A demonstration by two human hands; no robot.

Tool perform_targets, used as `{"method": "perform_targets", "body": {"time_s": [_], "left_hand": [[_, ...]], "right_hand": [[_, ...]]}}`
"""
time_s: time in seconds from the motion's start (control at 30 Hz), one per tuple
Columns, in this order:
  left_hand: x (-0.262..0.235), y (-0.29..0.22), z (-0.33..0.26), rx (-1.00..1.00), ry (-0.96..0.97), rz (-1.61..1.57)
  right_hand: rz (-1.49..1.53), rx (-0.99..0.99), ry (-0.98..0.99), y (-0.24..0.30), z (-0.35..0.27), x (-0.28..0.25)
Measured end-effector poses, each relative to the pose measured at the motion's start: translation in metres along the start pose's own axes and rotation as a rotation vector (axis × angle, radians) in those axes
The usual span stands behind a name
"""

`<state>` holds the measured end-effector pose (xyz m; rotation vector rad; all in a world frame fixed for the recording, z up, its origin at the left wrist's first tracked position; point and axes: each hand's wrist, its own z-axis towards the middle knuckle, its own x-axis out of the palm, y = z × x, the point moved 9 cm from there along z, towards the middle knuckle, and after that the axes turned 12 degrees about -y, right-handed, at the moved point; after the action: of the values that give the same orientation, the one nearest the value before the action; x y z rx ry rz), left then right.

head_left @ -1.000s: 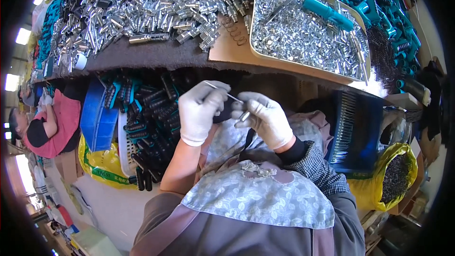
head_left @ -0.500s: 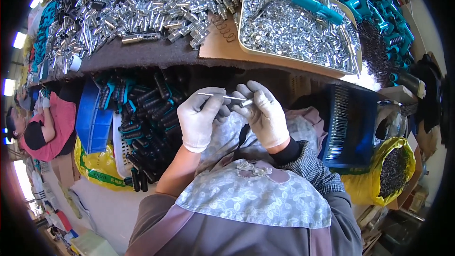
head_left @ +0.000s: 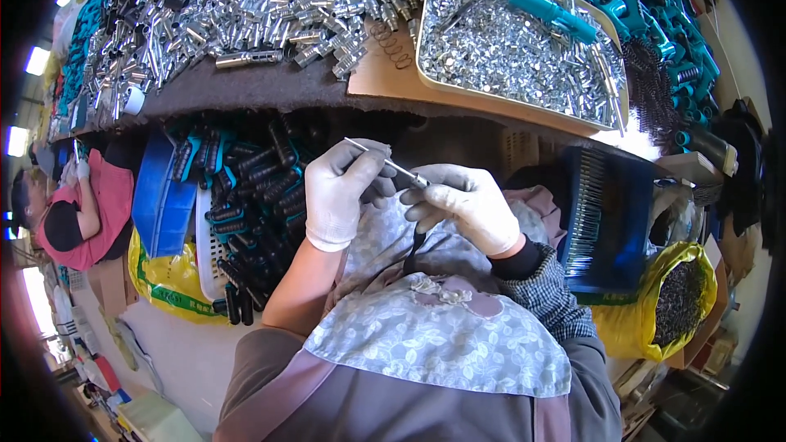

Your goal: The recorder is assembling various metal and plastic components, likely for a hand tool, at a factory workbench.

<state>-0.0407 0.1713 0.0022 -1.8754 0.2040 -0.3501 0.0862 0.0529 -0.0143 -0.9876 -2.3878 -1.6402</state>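
Note:
A thin silver metal rod (head_left: 399, 169) slants between my two hands over my lap. My left hand (head_left: 334, 200), in a white glove with grey fingertips, is closed around its upper part, and the rod's tip sticks out past the fingers. The rod's lower end widens into a small metal sleeve (head_left: 419, 182). That end is pinched between the thumb and fingers of my right hand (head_left: 475, 209), gloved the same way. Some of the fingertips and how the end piece fits the rod are hidden.
Heaped metal tubes (head_left: 278, 8) cover the bench ahead, beside a tray (head_left: 524, 115) of small metal parts. Black-and-teal handles (head_left: 254, 196) pile up at left; a dark blue bin (head_left: 618, 229) of rods stands right. A person in pink (head_left: 90, 221) works far left.
The rod has tilted, its right end now lower and closer to me. My right hand has turned, its fingers now pointing left around the rod's end. The left hand still grips the rod.

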Motion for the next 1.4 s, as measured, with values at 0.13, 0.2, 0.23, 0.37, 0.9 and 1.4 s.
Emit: {"method": "perform_targets", "body": {"time_s": [0.13,0.2,0.23,0.37,0.9,1.4], "left_hand": [[0.005,-0.001,0.004,0.000,0.133,-0.028],[0.004,-0.005,0.005,0.016,0.142,-0.012],[0.004,-0.007,0.005,0.032,0.148,0.000],[0.005,-0.012,0.006,0.073,0.159,0.049],[0.024,-0.015,0.006,0.056,0.465,0.104],[0.000,-0.078,0.090,0.982,-0.071,1.106]], "right_hand": [[-0.073,0.029,0.083,0.005,-0.004,0.008],[-0.086,0.032,0.121,0.004,-0.005,0.012],[-0.085,0.034,0.125,0.002,-0.006,0.012],[-0.035,0.028,0.121,0.002,-0.008,0.010],[0.138,0.158,0.257,-0.012,-0.011,0.026],[0.187,0.121,0.122,-0.024,-0.006,0.018]]}}
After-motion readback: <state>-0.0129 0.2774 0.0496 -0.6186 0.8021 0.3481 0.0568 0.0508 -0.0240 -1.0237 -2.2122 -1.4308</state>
